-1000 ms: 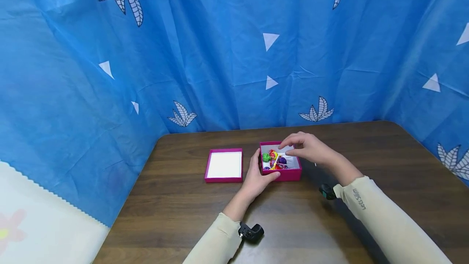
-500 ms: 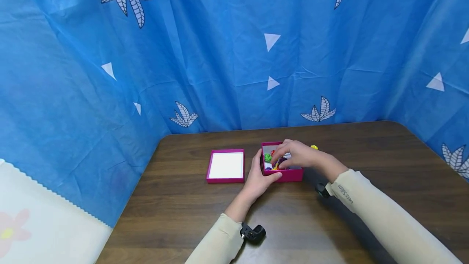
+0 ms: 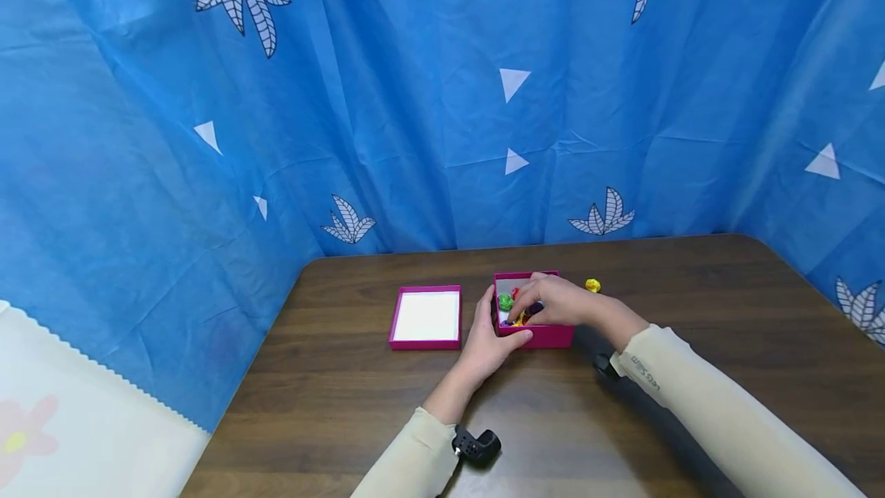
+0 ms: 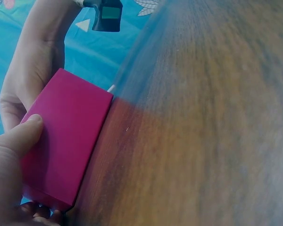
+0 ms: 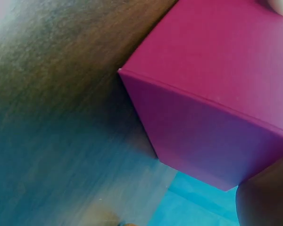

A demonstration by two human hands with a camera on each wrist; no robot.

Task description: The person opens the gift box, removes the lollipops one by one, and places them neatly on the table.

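A magenta box [image 3: 549, 338] stands on the table, its top off and wrapped lollipops inside. My left hand [image 3: 482, 344] grips its near left corner; in the left wrist view the thumb [image 4: 26, 134] presses the magenta front wall. From the right, my right hand [image 3: 565, 302] reaches over the rim with bent fingers down among the sweets. A green lollipop [image 3: 505, 302] shows left of those fingers, with bits of red, yellow and purple wrapper around them. The right fingertips are mostly hidden, and I cannot tell whether they pinch a lollipop. The right wrist view shows the box's outer walls [image 5: 203, 127].
Left of the box lies its shallow lid [image 3: 425, 345], white inside up. A yellow lollipop [image 3: 592, 285] rests on the wooden table [image 3: 332, 390] just beyond the right wrist. A blue patterned curtain [image 3: 415, 98] hangs behind the table's far edge.
My right hand has moved from above the box's right side down and left into it, among the lollipops. The yellow lollipop behind the right wrist has come into sight. The left hand keeps its grip.
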